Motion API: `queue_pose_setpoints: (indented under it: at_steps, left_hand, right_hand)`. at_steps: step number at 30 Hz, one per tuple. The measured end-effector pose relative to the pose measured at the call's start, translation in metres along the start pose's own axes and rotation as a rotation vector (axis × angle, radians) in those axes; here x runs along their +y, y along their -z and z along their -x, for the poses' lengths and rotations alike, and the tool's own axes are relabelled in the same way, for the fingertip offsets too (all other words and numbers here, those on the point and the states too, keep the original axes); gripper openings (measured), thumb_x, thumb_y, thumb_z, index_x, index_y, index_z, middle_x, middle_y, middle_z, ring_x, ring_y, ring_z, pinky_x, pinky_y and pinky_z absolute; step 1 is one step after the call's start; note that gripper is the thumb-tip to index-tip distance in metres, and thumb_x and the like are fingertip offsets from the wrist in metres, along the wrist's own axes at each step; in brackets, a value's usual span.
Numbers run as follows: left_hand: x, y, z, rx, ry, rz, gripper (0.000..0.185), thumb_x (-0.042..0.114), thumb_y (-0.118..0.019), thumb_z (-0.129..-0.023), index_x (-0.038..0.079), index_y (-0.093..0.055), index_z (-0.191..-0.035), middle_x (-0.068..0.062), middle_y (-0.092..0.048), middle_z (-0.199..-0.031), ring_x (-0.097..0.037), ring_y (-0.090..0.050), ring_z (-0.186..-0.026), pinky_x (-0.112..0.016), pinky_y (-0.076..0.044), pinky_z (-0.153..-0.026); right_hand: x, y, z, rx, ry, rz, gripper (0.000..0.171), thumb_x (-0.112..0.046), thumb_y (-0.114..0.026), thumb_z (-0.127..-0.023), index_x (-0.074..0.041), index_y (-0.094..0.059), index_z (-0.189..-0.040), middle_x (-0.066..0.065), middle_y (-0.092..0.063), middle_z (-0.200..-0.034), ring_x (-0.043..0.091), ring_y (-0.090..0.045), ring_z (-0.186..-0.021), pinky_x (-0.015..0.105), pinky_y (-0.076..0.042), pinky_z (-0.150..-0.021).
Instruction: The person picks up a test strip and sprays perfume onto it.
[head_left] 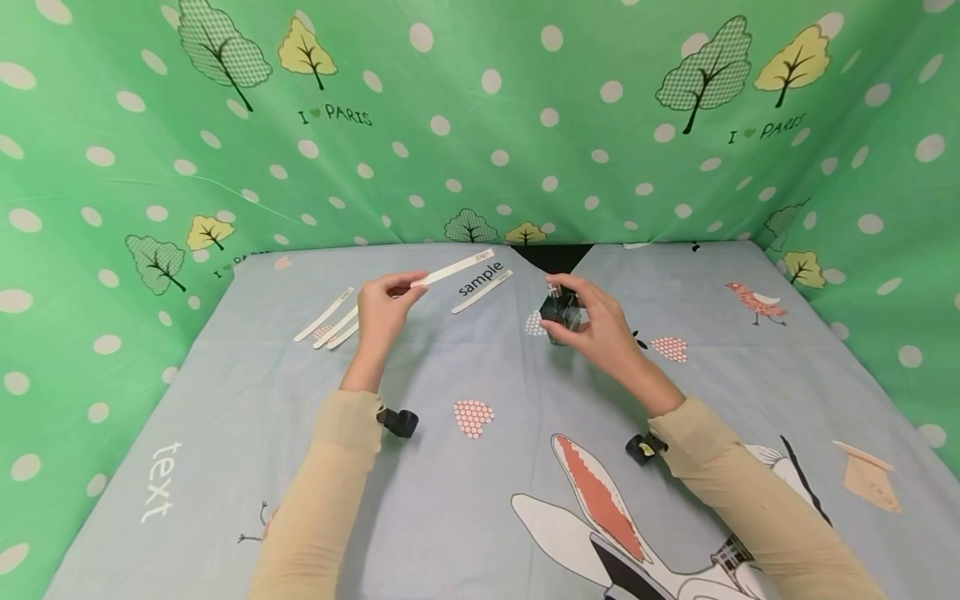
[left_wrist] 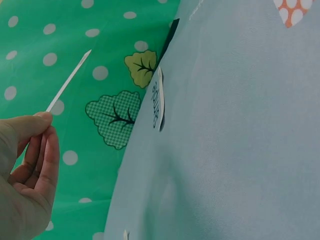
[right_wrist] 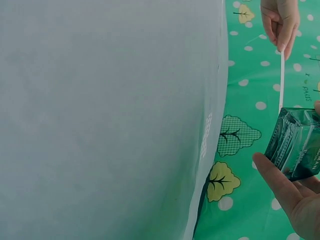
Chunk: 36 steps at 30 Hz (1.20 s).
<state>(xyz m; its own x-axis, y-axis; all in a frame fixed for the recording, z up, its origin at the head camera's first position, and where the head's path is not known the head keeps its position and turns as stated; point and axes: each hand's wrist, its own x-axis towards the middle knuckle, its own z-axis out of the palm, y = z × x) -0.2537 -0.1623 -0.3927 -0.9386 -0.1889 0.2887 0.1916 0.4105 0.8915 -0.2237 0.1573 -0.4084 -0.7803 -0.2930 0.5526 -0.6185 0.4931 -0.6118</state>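
Pinched in left hand (head_left: pixel 381 310): paper strip (head_left: pixel 452 270), raised; right hand (head_left: pixel 600 325) grips dark glass bottle (head_left: pixel 560 312) above open tablecloth (head_left: pixel 480 367).

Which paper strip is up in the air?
The strip pinched by the left hand; the others lie flat on the cloth.

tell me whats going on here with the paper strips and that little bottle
A person sits at a table covered in a blue-grey cartoon cloth. Their left hand pinches one white paper strip by its end and holds it up in the air. Their right hand grips a small dark green glass bottle above the cloth, close to the strip's free end. More strips lie on the cloth to the left, and another lies beside the printed word "sample".
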Motion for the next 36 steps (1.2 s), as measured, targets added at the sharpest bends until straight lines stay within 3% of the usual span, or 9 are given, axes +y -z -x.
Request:
queue_pose_setpoints:
  at_steps: [36]
  left_hand:
    - [-0.022,-0.018,-0.021,0.011,0.084,-0.055,0.02,0.013,-0.078,-0.086,0.009,-0.079,-0.106,-0.017,-0.076,-0.101,0.0,-0.059,-0.073,-0.011,-0.048,-0.064]
  right_hand:
    - [0.001,0.002,0.001,0.024,-0.015,-0.008,0.062,-0.011,-0.082,-0.082,-0.017,-0.054,-0.137,0.016,-0.06,-0.134,0.038,-0.069,-0.097,0.024,-0.058,-0.053]
